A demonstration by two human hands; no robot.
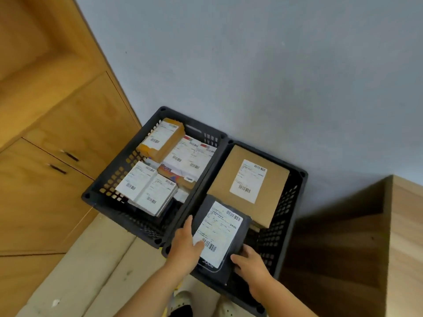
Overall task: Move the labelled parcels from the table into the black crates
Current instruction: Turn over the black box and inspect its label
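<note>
My left hand [186, 244] and right hand [250, 263] grip dark parcel [220, 234], apparently resting inside right crate [287, 227], beside brown box [248, 181].

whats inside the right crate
The right crate holds a big brown box at the far end and a dark parcel, gripped by both hands, nearer. Whatever lies beneath them is covered.
</note>
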